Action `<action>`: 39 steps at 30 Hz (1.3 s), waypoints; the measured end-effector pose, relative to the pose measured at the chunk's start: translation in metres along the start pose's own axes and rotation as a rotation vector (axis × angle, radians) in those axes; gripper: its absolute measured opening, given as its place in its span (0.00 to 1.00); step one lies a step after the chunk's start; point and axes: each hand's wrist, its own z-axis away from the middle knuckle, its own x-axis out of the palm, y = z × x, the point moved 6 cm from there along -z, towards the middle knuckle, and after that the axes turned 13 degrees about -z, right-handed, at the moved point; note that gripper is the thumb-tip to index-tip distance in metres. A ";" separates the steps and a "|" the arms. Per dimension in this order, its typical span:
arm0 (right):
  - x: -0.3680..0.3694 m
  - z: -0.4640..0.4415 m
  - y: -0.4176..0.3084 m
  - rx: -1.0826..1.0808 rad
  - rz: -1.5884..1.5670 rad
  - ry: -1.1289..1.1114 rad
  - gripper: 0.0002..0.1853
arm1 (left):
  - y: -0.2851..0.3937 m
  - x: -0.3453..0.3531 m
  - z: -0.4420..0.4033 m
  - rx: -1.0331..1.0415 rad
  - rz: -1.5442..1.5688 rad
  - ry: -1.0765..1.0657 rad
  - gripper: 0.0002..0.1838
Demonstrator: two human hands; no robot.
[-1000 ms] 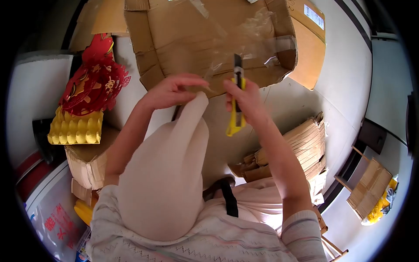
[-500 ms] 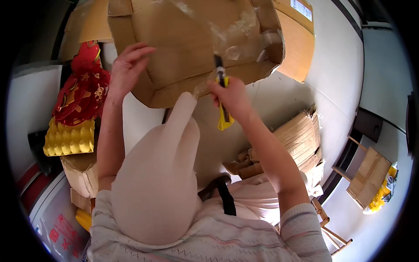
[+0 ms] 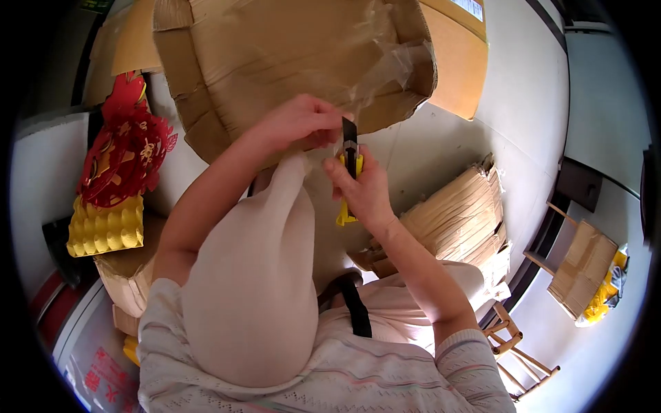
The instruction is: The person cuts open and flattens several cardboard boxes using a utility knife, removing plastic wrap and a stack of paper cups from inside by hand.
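My right hand [image 3: 361,182] is wrapped round a yellow and black utility knife [image 3: 350,162], its dark blade end pointing up and away from me. Just left of the blade, my left hand [image 3: 303,122] has its fingers pinched together on clear tape [image 3: 368,86], which hangs in a crumpled strip from the carton. The open cardboard carton [image 3: 275,48] lies in front of me with low, worn walls. My left forearm crosses over its near edge. What part of the tape lies inside my fingers is hidden.
Flattened cardboard [image 3: 454,206] is stacked on the floor at the right. Red paper decorations [image 3: 124,151] and a yellow egg tray [image 3: 107,227] sit at the left. Another carton [image 3: 454,55] stands behind. A wooden stool [image 3: 506,337] is at the lower right.
My left hand has moved right, from the carton's left wall to the tape beside the blade. The knife has dropped slightly toward me, and the carton appears shifted a little left.
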 end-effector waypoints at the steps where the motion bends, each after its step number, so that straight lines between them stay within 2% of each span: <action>1: 0.000 -0.001 -0.001 -0.008 -0.024 0.002 0.21 | 0.000 0.003 -0.003 0.035 0.077 0.011 0.11; 6: -0.014 -0.005 -0.005 -0.041 -0.136 0.005 0.19 | 0.006 -0.001 -0.007 0.114 0.223 0.097 0.09; 9: -0.025 -0.010 -0.009 -0.004 -0.305 -0.017 0.16 | 0.009 -0.007 -0.006 0.160 0.248 0.210 0.09; 14: -0.043 -0.016 -0.018 0.128 -0.411 -0.009 0.14 | 0.008 -0.011 -0.002 0.175 0.264 0.297 0.08; 17: -0.062 -0.024 -0.024 0.093 -0.488 0.054 0.14 | -0.014 -0.042 -0.005 0.135 0.147 0.547 0.08; 20: -0.096 -0.027 -0.024 0.025 -0.358 0.178 0.14 | -0.040 -0.090 -0.007 0.186 -0.095 0.685 0.09; 23: -0.109 -0.025 -0.020 0.022 -0.211 0.193 0.15 | -0.043 -0.115 -0.009 0.065 -0.098 0.559 0.11; 26: -0.110 -0.024 -0.025 0.067 -0.079 0.206 0.16 | -0.027 -0.134 -0.002 0.070 0.276 0.427 0.13; 29: -0.118 -0.027 -0.029 0.080 -0.015 0.203 0.18 | -0.032 -0.174 0.002 -0.003 0.144 0.757 0.14; 32: -0.121 -0.026 -0.031 0.077 0.041 0.203 0.17 | 0.041 -0.145 -0.011 0.263 -0.244 0.655 0.14; 34: -0.117 -0.024 -0.033 0.065 0.099 0.191 0.15 | 0.088 -0.069 -0.041 0.482 -0.406 0.326 0.13; 35: -0.114 -0.022 -0.034 0.105 0.087 0.190 0.15 | 0.105 -0.028 -0.054 0.568 -0.598 0.137 0.13; 36: -0.114 -0.020 -0.033 0.114 0.058 0.190 0.15 | 0.114 0.007 -0.067 0.618 -0.927 0.084 0.17; 38: -0.114 -0.017 -0.032 0.130 0.008 0.195 0.15 | 0.096 0.044 -0.105 0.688 -0.972 0.043 0.23; 39: -0.114 -0.016 -0.033 0.122 0.005 0.200 0.15 | 0.083 0.046 -0.120 0.745 -0.988 0.117 0.25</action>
